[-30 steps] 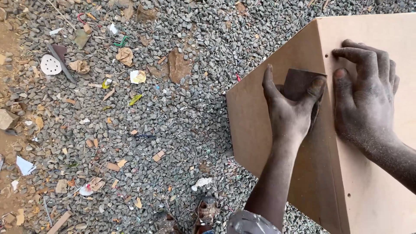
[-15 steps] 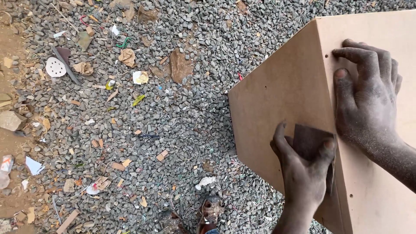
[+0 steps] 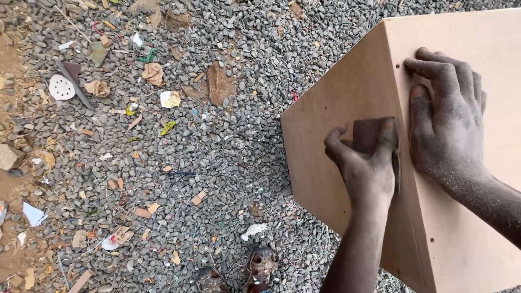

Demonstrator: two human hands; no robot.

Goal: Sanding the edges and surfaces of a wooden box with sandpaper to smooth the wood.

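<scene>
Left hand [image 3: 364, 163] with sandpaper [image 3: 372, 134] higher along box [image 3: 461, 239] edge than before.

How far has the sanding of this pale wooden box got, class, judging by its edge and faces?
Done: cannot tell; the pale brown wooden box looks evenly smooth and no sanded stretch stands out. In hand: the left hand presses a dark brown sandpaper piece against the side face by the corner edge, while the right hand lies flat on the top face. Left: the lower edge below the paper.

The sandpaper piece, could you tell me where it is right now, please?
The sandpaper piece is under the left hand, on the wooden box side face, beside its corner edge.
</scene>
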